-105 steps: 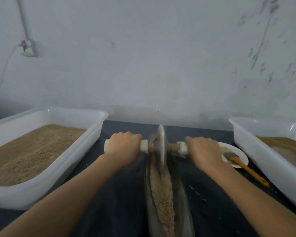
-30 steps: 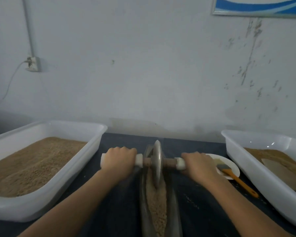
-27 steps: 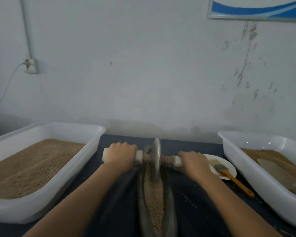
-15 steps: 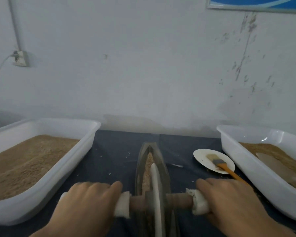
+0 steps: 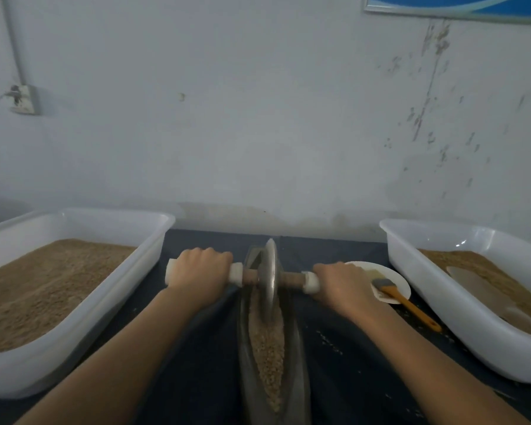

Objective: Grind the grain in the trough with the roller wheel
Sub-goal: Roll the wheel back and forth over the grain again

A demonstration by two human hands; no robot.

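Both hands [image 5: 198,276] grip roller wheel [image 5: 269,279] at trough [image 5: 298,357] far end.

- roller wheel [image 5: 269,280]: dull grey metal disc, smooth, on a brown wooden axle [image 5: 290,279] with white wrapped ends, perhaps cloth or foam
- trough [image 5: 298,357]: dark metal, matt, worn sheen
- grain [image 5: 267,357]: tan, coarse, gritty
- left tub [image 5: 111,305] and right tub [image 5: 460,317]: white plastic, smooth, faintly glossy
- table cover [image 5: 196,363]: dark, matt, cloth-like
- brush [image 5: 406,303]: glossy orange plastic handle
- wall [image 5: 258,118]: pale paint, matt, scuffed
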